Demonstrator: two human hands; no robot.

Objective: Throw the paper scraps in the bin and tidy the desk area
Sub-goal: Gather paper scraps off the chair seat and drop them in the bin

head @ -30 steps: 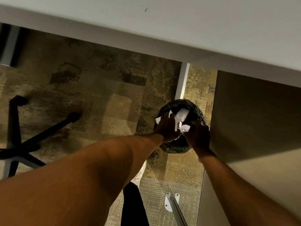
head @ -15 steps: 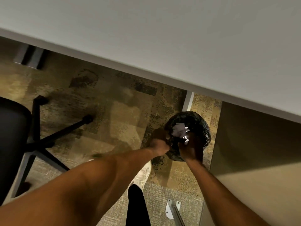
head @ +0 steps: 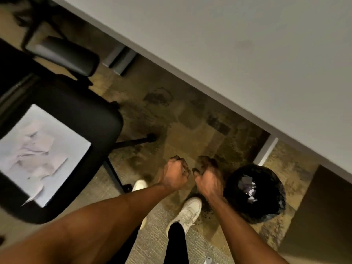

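A round bin with a black liner stands on the carpet under the desk's edge, with white paper scraps lying inside it. My left hand and my right hand hover side by side just left of the bin, both with fingers curled in and nothing visible in them. On the seat of a black office chair at the left lies a white sheet with more torn paper scraps piled on it.
The white desk top runs diagonally across the upper right, its white leg just behind the bin. A brown cabinet side stands right of the bin. My white shoes are on the carpet below my hands.
Both hands let go of the scraps into the bin and drew back to the left of it. The view swung left, bringing the chair and its paper pile into sight.
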